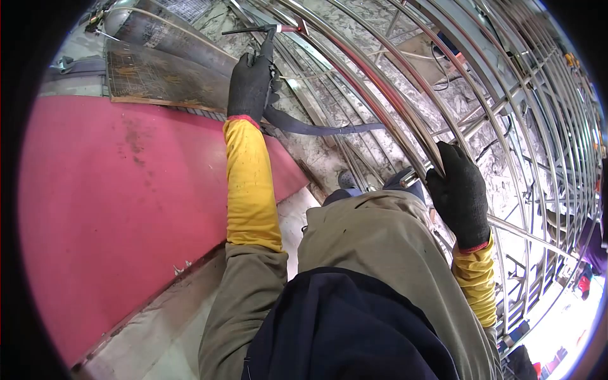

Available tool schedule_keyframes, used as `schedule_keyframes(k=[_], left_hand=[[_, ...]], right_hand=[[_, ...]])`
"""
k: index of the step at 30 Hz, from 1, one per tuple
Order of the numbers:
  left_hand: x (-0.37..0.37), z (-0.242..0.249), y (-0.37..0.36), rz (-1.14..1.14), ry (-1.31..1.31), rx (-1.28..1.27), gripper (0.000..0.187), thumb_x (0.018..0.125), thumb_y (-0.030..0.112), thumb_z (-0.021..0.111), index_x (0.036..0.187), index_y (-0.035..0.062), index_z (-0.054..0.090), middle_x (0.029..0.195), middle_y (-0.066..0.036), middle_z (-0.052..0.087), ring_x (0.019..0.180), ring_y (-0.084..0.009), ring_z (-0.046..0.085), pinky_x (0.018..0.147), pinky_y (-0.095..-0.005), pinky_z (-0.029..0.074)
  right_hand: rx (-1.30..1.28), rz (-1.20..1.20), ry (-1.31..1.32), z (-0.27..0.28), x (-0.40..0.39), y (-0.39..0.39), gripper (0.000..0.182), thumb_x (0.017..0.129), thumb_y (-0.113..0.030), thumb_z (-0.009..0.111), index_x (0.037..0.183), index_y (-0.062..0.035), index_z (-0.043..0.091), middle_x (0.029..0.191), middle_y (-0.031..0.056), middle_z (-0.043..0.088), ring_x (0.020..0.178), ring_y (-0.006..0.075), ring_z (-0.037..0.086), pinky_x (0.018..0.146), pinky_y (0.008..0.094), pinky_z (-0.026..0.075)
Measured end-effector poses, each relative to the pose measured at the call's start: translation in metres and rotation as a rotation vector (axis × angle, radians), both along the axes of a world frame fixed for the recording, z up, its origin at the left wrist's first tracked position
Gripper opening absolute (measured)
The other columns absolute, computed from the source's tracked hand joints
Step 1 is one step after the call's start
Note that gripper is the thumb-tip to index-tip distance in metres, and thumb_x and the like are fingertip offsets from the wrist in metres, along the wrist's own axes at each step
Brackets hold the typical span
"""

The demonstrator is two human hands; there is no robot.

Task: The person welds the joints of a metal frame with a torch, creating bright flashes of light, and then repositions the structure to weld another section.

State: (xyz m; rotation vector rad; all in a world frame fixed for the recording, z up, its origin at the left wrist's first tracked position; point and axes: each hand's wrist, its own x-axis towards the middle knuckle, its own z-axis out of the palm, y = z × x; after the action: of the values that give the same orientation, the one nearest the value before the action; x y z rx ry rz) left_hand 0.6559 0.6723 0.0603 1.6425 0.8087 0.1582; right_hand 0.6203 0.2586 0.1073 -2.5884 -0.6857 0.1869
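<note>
My left hand [248, 88], in a dark knit glove with a yellow sleeve behind it, is closed around the handle of a TIG welding torch [268, 43]. The torch's head lies close to the curved metal tubes [373, 79], its long back cap pointing left. A dark sheathed torch cable [316, 130] runs from under that hand to the right. Gloved the same way, my right hand [461, 196] is wrapped around one of the bent tubes at the lower end of the frame. The fingertips of the right hand are partly hidden behind the tube.
A pink-red board [120, 190] fills the left side. Behind it are a dark stained sheet [168, 79] and a grey gas cylinder [180, 38]. Barred metal framework [532, 95] spreads across the right. Loose rods lie on the littered floor. Purple clothing [592, 247] shows at the right edge.
</note>
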Motion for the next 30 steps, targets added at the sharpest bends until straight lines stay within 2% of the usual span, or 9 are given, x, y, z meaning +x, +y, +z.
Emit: schedule_keyframes(k=[2, 4, 5, 8, 12, 15, 18, 25, 30], left_hand=[[0.0, 0.003, -0.006, 0.014, 0.0, 0.006, 0.047, 0.102, 0.057, 0.078, 0.11, 0.0133, 0.062, 0.087, 0.0, 0.069, 0.066, -0.0107, 0.065, 0.054, -0.0313, 0.051], [0.0, 0.005, -0.009, 0.028, -0.017, 0.0, 0.032, 0.108, 0.044, 0.07, 0.111, 0.0133, 0.062, 0.085, 0.001, 0.067, 0.063, -0.0101, 0.063, 0.053, -0.0299, 0.049], [0.0, 0.0, -0.006, 0.03, -0.015, 0.001, 0.032, 0.108, 0.044, 0.07, 0.111, 0.0133, 0.062, 0.085, 0.001, 0.067, 0.063, -0.0101, 0.063, 0.053, -0.0299, 0.049], [0.002, -0.007, -0.004, -0.018, -0.057, 0.063, 0.024, 0.117, 0.032, 0.053, 0.115, 0.01, 0.063, 0.082, 0.001, 0.064, 0.061, -0.0119, 0.065, 0.051, -0.0322, 0.053], [0.004, -0.01, -0.004, -0.022, -0.07, 0.06, 0.025, 0.117, 0.032, 0.053, 0.115, 0.0098, 0.063, 0.081, 0.001, 0.064, 0.06, -0.0118, 0.064, 0.051, -0.0319, 0.052], [0.004, -0.007, -0.007, -0.002, -0.053, 0.053, 0.026, 0.116, 0.035, 0.055, 0.112, 0.0095, 0.061, 0.081, 0.0, 0.064, 0.059, -0.0122, 0.064, 0.05, -0.0317, 0.051], [0.001, 0.001, -0.01, 0.035, -0.033, 0.006, 0.03, 0.111, 0.038, 0.06, 0.106, 0.0081, 0.057, 0.079, -0.002, 0.063, 0.059, -0.014, 0.066, 0.048, -0.0321, 0.05], [0.0, 0.004, -0.012, 0.034, -0.036, 0.049, 0.031, 0.11, 0.038, 0.061, 0.106, 0.0078, 0.058, 0.079, -0.002, 0.064, 0.06, -0.0143, 0.067, 0.049, -0.033, 0.053], [0.0, 0.007, -0.014, 0.05, -0.006, 0.057, 0.039, 0.11, 0.046, 0.064, 0.102, 0.0085, 0.059, 0.079, -0.002, 0.064, 0.06, -0.0141, 0.067, 0.048, -0.0324, 0.052]], right_hand=[[-0.02, -0.007, 0.007, 0.001, 0.0, 0.001, 0.051, 0.087, -0.008, 0.078, 0.136, -0.0014, 0.067, 0.125, 0.0242, 0.074, 0.112, 0.0488, 0.072, 0.095, 0.0554, 0.059], [-0.026, -0.003, 0.006, 0.002, 0.0, 0.001, 0.051, 0.088, -0.009, 0.078, 0.137, -0.0011, 0.067, 0.125, 0.0243, 0.074, 0.112, 0.0486, 0.072, 0.095, 0.0552, 0.059], [-0.033, 0.001, 0.005, 0.002, 0.0, 0.001, 0.051, 0.088, -0.01, 0.078, 0.137, -0.0009, 0.067, 0.125, 0.0243, 0.074, 0.111, 0.0483, 0.072, 0.095, 0.055, 0.059], [-0.002, 0.082, -0.075, -0.011, 0.004, -0.009, 0.052, 0.091, -0.012, 0.076, 0.14, -0.0006, 0.065, 0.123, 0.0241, 0.073, 0.111, 0.0474, 0.072, 0.095, 0.0543, 0.058], [0.008, 0.081, -0.061, -0.008, 0.003, -0.008, 0.051, 0.091, -0.012, 0.075, 0.14, -0.0004, 0.064, 0.123, 0.0238, 0.073, 0.111, 0.0477, 0.072, 0.095, 0.0543, 0.058], [0.091, 0.12, -0.147, -0.007, 0.001, -0.008, 0.05, 0.09, -0.011, 0.076, 0.138, -0.0007, 0.066, 0.122, 0.0242, 0.074, 0.11, 0.0483, 0.072, 0.095, 0.055, 0.058], [0.038, 0.018, -0.073, -0.003, -0.002, -0.001, 0.048, 0.088, -0.008, 0.077, 0.134, -0.0019, 0.068, 0.119, 0.0247, 0.074, 0.108, 0.049, 0.072, 0.093, 0.0563, 0.059], [-0.014, -0.018, 0.01, 0.002, -0.001, 0.002, 0.05, 0.087, -0.008, 0.077, 0.136, -0.0028, 0.067, 0.12, 0.0237, 0.074, 0.107, 0.0488, 0.072, 0.092, 0.0564, 0.059], [-0.016, -0.005, -0.006, 0.0, 0.0, 0.001, 0.05, 0.087, -0.008, 0.077, 0.136, -0.0025, 0.067, 0.122, 0.0238, 0.075, 0.107, 0.0488, 0.072, 0.091, 0.056, 0.059]])
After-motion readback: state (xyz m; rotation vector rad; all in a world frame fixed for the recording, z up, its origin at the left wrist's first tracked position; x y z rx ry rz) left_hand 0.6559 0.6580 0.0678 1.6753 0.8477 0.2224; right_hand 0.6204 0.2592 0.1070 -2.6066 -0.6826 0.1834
